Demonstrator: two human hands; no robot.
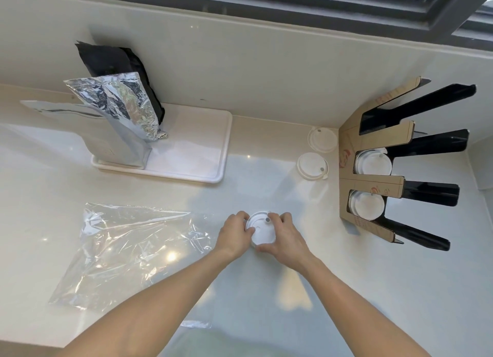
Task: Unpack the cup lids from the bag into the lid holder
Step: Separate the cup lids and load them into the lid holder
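Note:
A short stack of white cup lids (262, 230) sits between my hands over the counter. My left hand (235, 232) grips its left side and my right hand (285, 235) grips its right side, fingers curled round the rim. The clear plastic bag (125, 252) lies flat and crumpled to the left. At the right stands the cardboard and black lid holder (373, 186), with white lids in its middle slot (372, 162) and in the slot below it (366, 204). Two loose lids (312, 166) (322, 140) lie on the counter just left of the holder.
A white tray (192, 154) at the back left carries a silver foil pouch (125, 122) and a black pouch (114, 63). A wall and a dark window frame (293, 7) run behind the counter. The counter's front edge is at the bottom left.

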